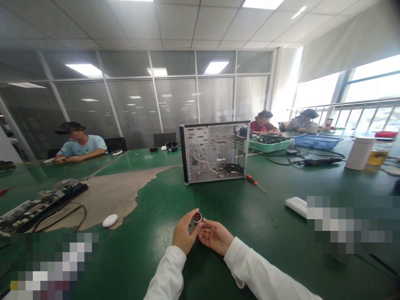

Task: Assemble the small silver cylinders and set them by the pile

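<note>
Small round container (197, 222), dark reddish inside, is pinched by left hand (185, 234), fingers closed, and touched by right hand (218, 238), fingers half-curled.

"What's over on the right?"

"A white tumbler (360, 154), with a clear container of amber liquid (376, 157) just beside it, and a blue basket (317, 143) farther back."

"And the green basket (270, 146)?"

"Near the blue one, with a dark tangle (271, 138) in it (a person in red (261, 126) sits behind)."

"On the left?"

"A person in light blue (86, 146), arms on the table (150, 254), before a blind-covered glass partition (131, 104)."
</note>
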